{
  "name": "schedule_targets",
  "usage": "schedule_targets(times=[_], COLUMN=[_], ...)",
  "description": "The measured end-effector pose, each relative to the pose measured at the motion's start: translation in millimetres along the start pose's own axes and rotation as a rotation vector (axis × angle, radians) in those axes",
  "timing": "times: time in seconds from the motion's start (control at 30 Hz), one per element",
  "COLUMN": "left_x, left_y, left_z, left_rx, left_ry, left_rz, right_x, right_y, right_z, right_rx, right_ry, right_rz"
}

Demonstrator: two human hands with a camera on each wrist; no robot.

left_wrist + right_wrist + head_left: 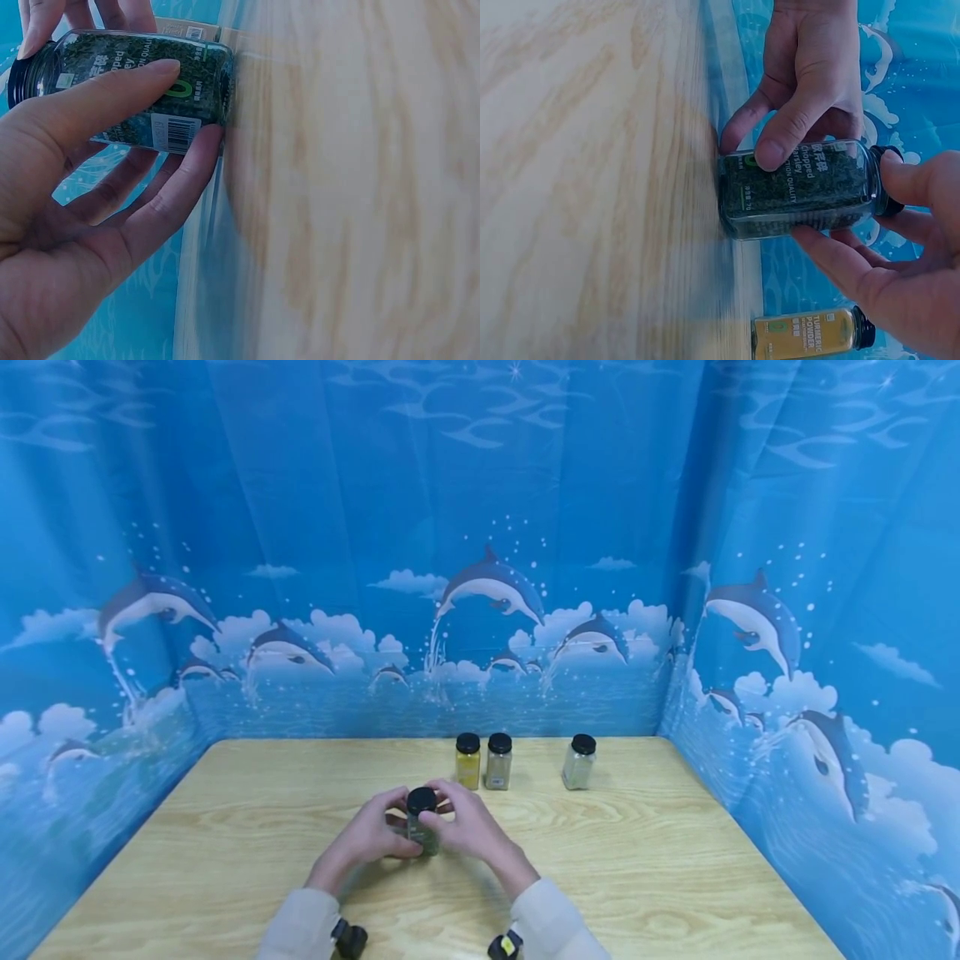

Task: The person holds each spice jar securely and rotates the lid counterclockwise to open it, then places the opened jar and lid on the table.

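Observation:
A glass jar of chopped parsley (423,837) with a black lid (422,801) stands upright on the table, or very near its surface. My left hand (372,832) grips the lower body of the jar, the thumb lying across its label in the left wrist view. Around the lid and upper side curl the thumb and fingers of my right hand (471,823). Dark green flakes fill the parsley jar (825,189) in the right wrist view. Part of its label is hidden behind the left thumb (771,153).
Behind the hands stand a yellow turmeric powder jar (468,765), a jar with greyish-beige contents (498,768) close beside it, and a pale jar (578,768) farther right. All have black lids. The wooden table (660,860) meets blue dolphin-print curtains (360,568) at the back and sides.

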State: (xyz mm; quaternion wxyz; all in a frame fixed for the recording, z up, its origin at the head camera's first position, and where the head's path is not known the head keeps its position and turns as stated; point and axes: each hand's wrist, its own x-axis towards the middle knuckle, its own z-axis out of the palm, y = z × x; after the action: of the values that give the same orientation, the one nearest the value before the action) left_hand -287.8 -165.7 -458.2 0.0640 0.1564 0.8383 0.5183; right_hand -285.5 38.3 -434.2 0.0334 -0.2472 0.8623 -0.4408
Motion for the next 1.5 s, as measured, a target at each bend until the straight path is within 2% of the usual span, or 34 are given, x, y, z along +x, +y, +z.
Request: schedule_targets(times=[0.17,0.37,0.73,0.97,1.27,1.5], left_x=[0.8,1.7,2.0,0.7,0.6,0.6], left_y=[-0.6,-1.3,-0.8,-1.0,-0.8,-1.6], left_z=[0.3,0.0,0.9,1.4,0.1,0.0], left_rx=[0.002,0.008,0.012,0.006,0.011,0.004], left_ry=[0.003,-0.004,0.001,0.003,0.014,0.008], left_rz=[0.015,0.018,0.015,0.024,-0.002,0.025], right_x=[-0.2,-0.7,0.3,-0.4,0.1,0.4], right_y=[-1.0,-2.5,0.6,2.3,1.3,1.2], right_z=[-1.9,-3.7,0.8,0.7,-2.3,-4.3], right_rx=[-0.022,0.011,0.075,0.068,-0.001,0.005], right_ry=[-0.017,-0.036,0.009,0.011,-0.025,-0.056], right_rz=[-0.015,0.007,0.047,0.019,-0.054,-0.047])
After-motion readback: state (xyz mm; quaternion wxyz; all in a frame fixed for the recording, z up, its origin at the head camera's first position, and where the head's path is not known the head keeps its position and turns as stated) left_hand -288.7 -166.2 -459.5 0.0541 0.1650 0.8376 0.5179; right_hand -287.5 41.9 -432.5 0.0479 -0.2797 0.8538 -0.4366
